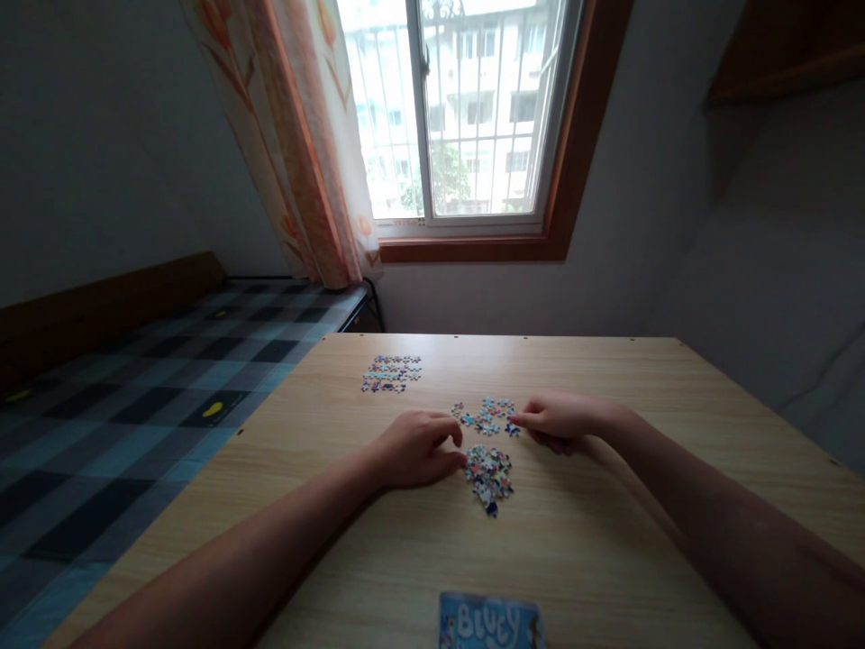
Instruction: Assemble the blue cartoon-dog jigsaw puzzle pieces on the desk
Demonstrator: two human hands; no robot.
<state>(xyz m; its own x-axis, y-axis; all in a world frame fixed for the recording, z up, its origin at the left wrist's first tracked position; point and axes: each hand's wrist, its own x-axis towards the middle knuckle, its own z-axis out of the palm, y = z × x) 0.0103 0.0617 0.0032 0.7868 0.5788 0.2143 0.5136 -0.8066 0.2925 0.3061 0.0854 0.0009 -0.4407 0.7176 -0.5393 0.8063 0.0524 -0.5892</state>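
Note:
Small colourful jigsaw pieces lie in three groups on a light wooden table [608, 541]. My left hand [419, 448] rests with curled fingers, its fingertips touching the left edge of the nearest joined cluster of pieces [490, 473]. My right hand [560, 421] is pinched, the fingertips at a loose scatter of pieces [485, 415] in the middle; what it pinches is too small to make out. A third, partly assembled patch of pieces [392, 373] lies farther back on the left, apart from both hands.
A blue puzzle box [490, 622] sits at the table's near edge. A bed with a blue checked cover [135, 406] adjoins the table on the left. Behind are a window [466, 117], a patterned curtain [297, 144] and grey walls.

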